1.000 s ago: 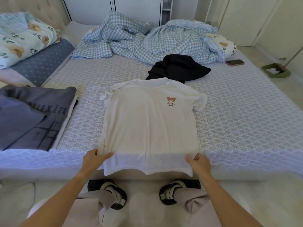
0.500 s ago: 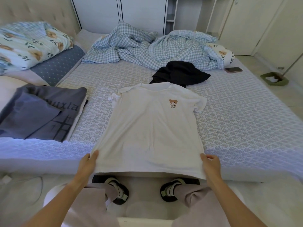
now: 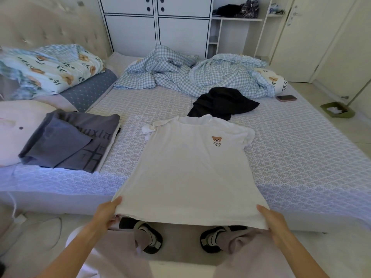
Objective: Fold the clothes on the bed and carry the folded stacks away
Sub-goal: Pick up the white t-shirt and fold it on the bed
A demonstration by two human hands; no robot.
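A white T-shirt point(image 3: 190, 167) with a small bear print lies face up on the bed point(image 3: 291, 157), its hem hanging past the near edge. My left hand point(image 3: 106, 214) grips the hem's left corner and my right hand point(image 3: 274, 222) grips the right corner, holding the bottom stretched above my feet. A crumpled black garment point(image 3: 222, 103) lies just beyond the shirt's collar. A folded grey stack point(image 3: 68, 141) with dark lettering sits on the bed to the left.
A rumpled blue checked duvet point(image 3: 190, 77) fills the far side of the bed, with floral pillows point(image 3: 46, 69) at the left. A phone point(image 3: 286, 98) lies near the right edge. White cupboards point(image 3: 156, 27) stand behind. A dustpan point(image 3: 337, 110) is on the floor at right.
The shirt's hem has been pulled toward me and spread wider, past the bed's edge. The camera has tilted up, showing more of the cupboards.
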